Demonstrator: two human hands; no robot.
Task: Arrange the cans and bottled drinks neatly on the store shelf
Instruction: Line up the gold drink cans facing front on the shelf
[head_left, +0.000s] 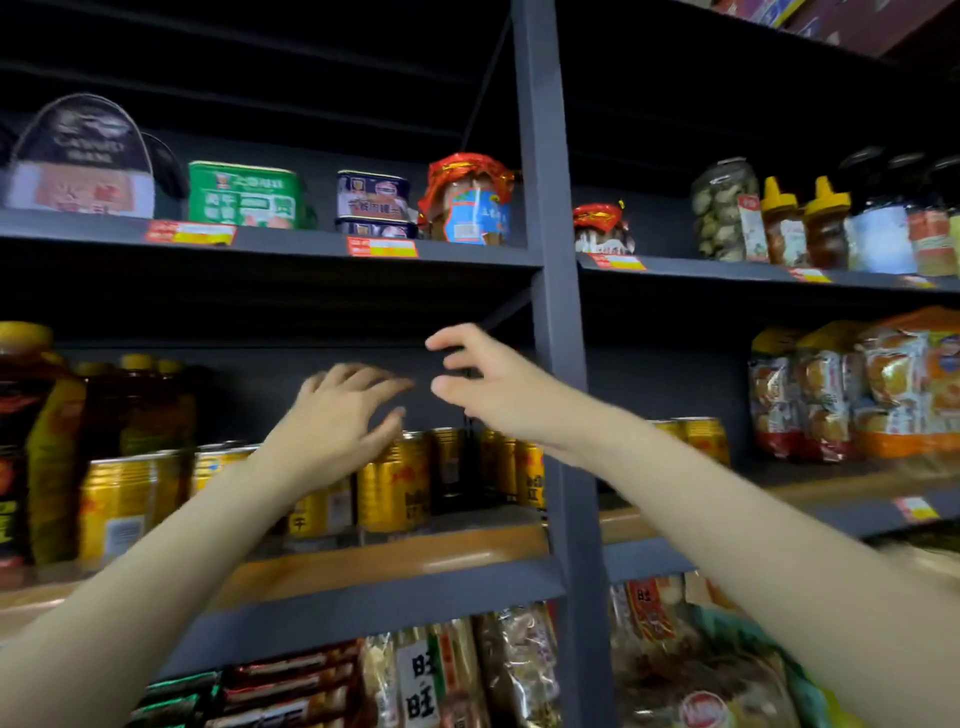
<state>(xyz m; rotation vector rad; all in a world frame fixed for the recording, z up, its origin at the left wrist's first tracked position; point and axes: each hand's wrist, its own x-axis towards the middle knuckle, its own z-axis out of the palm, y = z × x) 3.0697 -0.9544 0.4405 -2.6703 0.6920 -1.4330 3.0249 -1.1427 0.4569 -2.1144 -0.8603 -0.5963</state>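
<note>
1. The gold cans (395, 483) stand close together near the shelf's (395, 564) front edge. A bump from a reaching arm could tip one off.
2. The left hand (340, 410) is spread open above the cans, holding nothing.
3. The right hand (480, 379) is half open, fingers curved, also holding nothing.

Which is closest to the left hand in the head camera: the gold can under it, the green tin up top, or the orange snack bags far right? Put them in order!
From the left hand:
1. Gold can, just below the fingers, middle shelf.
2. Green tin, upper shelf, up and left.
3. Orange snack bags, far right, past the post.
</note>
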